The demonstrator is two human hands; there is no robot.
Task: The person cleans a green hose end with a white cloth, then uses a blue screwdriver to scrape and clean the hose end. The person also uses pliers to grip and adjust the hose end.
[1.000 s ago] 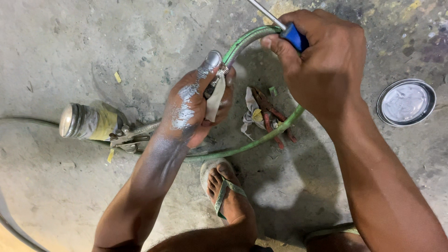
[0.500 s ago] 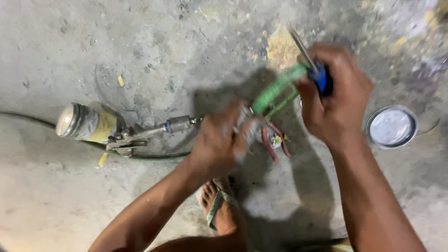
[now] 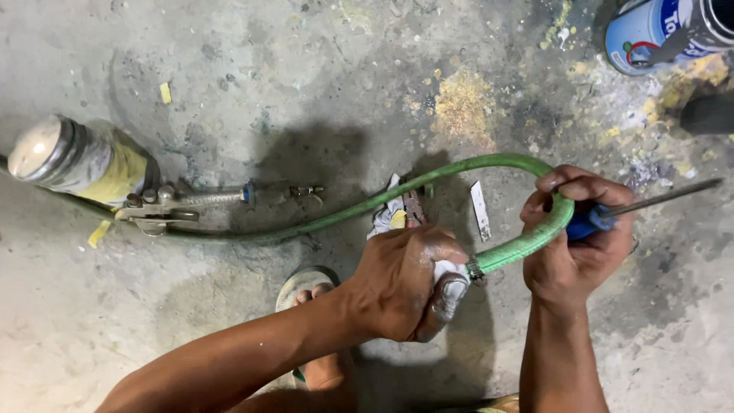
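While the green hose [image 3: 359, 206] was held up in a tight loop a second ago, it is now stretched along the concrete floor [image 3: 229, 76]. Its fitted end is gripped in the closed left hand [image 3: 405, 283]; hose and blue-handled screwdriver [image 3: 612, 216] are clasped by the right hand [image 3: 573, 245].

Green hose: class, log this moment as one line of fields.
left hand: grips hose end | right hand: holds green hose bend and blue-handled screwdriver | spray gun: on concrete floor
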